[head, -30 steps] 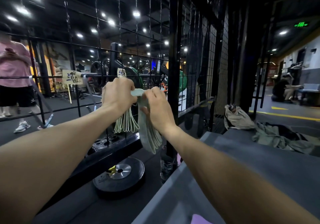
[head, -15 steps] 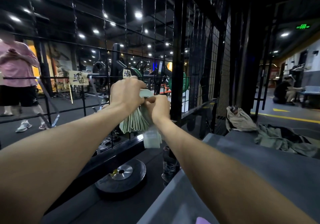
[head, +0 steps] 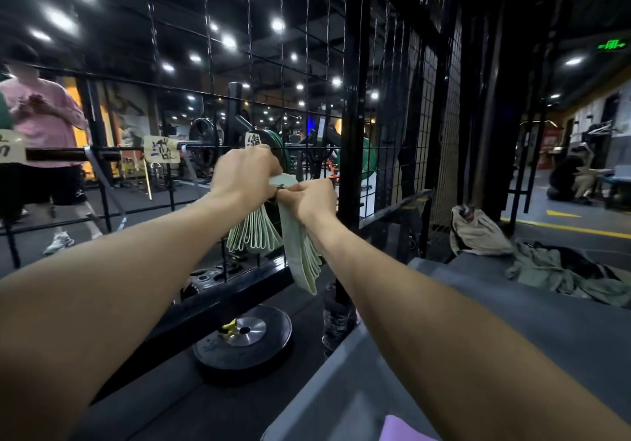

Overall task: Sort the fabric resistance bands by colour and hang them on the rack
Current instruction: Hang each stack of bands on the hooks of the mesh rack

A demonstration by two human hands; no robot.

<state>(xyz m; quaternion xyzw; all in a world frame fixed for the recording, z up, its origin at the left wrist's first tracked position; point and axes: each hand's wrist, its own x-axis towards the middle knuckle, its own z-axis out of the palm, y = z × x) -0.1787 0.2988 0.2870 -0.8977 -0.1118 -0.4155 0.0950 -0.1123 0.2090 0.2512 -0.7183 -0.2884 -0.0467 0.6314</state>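
Both my hands are raised at the black wire grid rack (head: 307, 64). My left hand (head: 244, 174) is closed over the top of a fanned bunch of pale green fabric bands (head: 254, 235) that hangs against the grid. My right hand (head: 314, 198) grips a second bundle of pale green bands (head: 302, 259), which droops below it. Between the two hands a small dark metal hook (head: 279, 187) shows. A paper label (head: 253, 140) with a handwritten character is fixed to the grid just above my left hand.
More paper labels (head: 161, 148) hang on the grid to the left. A black weight plate (head: 243, 338) lies on the ledge below, beside a dark bottle (head: 336, 317). A grey bench (head: 512, 321) carries clothing (head: 560, 269) and a pink band (head: 406, 430). A person in pink (head: 41, 126) stands behind the grid.
The right-hand bundle hung low a second ago, was bunched up short against the left-hand bunch half a second ago, and now hangs long again below my right hand. My view shifted slightly.
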